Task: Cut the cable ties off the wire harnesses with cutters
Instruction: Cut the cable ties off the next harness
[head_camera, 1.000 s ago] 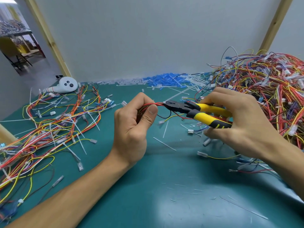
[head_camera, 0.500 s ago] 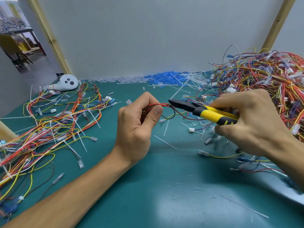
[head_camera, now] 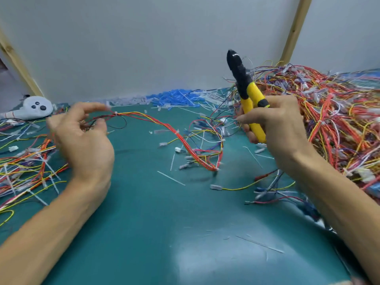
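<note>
harness of red, yellow and black wires (head_camera: 164, 125), one in hand, runs rightward and down to the green bench (head_camera: 154, 223) from the left grip (head_camera: 82, 145), which pinches its end just beside one white cable tie (head_camera: 115, 114), well apart from the right grip (head_camera: 275, 128), closed round one pair of yellow-handled cutters (head_camera: 244, 89) held nose up.

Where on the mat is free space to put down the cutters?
Free: the near mat between both forearms, only thin clippings there. Crowded: wire pile on the right, loose harnesses on the left, and the held harness across the middle.
</note>
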{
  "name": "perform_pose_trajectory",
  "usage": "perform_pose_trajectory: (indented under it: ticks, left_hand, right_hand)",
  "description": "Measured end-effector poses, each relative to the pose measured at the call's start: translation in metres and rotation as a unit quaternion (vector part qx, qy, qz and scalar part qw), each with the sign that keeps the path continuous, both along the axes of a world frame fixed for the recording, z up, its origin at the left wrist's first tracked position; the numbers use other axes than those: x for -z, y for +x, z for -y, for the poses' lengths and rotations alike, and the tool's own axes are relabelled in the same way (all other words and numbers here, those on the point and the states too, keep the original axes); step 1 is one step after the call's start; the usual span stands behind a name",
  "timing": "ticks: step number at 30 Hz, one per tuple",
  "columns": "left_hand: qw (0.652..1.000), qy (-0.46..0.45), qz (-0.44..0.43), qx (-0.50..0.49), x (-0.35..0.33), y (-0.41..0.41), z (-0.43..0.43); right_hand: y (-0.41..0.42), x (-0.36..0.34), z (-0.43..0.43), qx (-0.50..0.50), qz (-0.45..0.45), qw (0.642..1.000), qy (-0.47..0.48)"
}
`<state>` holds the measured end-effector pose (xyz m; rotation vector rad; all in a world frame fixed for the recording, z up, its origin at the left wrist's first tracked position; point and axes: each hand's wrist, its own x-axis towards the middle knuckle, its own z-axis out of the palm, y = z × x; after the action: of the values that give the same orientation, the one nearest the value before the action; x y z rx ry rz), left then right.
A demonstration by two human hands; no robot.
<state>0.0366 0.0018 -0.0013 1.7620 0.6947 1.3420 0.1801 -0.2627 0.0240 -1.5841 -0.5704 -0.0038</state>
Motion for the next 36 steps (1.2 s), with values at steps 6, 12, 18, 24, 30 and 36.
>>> perform_pose_trajectory:
  ticks: [6, 12, 18, 24, 30, 36]
  left_hand:
    - [0.906, 0.402, -0.108, 0.075, -0.012, -0.016, 0.053]
    - [0.728, 0.522, -0.304, 0.323, 0.022, -0.006, 0.077]
    - [0.87, 0.378, -0.178, 0.26, 0.016, -0.005, 0.055]
    - [0.954, -0.038, 0.08, 0.285, -0.005, -0.006, 0.04]
    - [0.888, -0.2, 0.158, 0.384, -0.013, -0.006, 0.038]
    - [0.849, -0.277, 0.167, 0.417, -0.01, -0.005, 0.034]
  right_hand:
    - [-0.003, 0.006, -0.007, 0.034, 0.057, 0.993, -0.1]
    - [-0.003, 0.008, -0.012, 0.046, 0.062, 0.99, -0.117]
    - [-0.003, 0.009, -0.012, 0.031, 0.061, 0.993, -0.099]
    - [0.0, 0.01, -0.009, 0.014, 0.072, 0.995, -0.075]
    - [-0.003, 0.016, -0.011, -0.048, 0.075, 0.991, -0.102]
    - [-0.01, 0.016, -0.013, -0.071, 0.107, 0.984, -0.125]
